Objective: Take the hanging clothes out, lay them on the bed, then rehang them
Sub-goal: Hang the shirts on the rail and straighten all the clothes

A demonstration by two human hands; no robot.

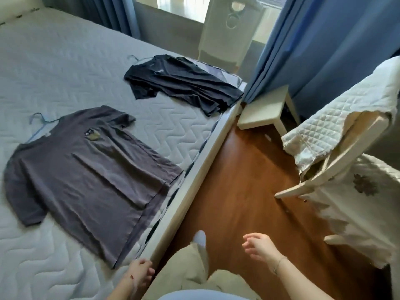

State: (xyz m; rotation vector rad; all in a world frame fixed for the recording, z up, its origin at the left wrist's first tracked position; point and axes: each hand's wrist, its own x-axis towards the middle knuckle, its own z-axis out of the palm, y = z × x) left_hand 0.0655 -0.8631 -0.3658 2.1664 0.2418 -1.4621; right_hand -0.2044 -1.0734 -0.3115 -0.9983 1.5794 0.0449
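Head view. Neither hand holds anything: the left hand (140,271) hangs with loosely curled fingers at the edge of the bed (65,61), contact uncertain, and the right hand (259,247) is relaxed and spread above the wooden floor (238,191). Two garments lie flat on the mattress, well apart. The grey T-shirt (86,165) is nearer, with a blue hanger (37,122) in its neck. The black T-shirt (179,83) is near the far corner, with its hanger hook (133,58) showing. Judged stage: both shirts are taken out and laid down, and rehanging is not yet begun. The rail or wardrobe is out of view, so further clothes cannot be ruled out.
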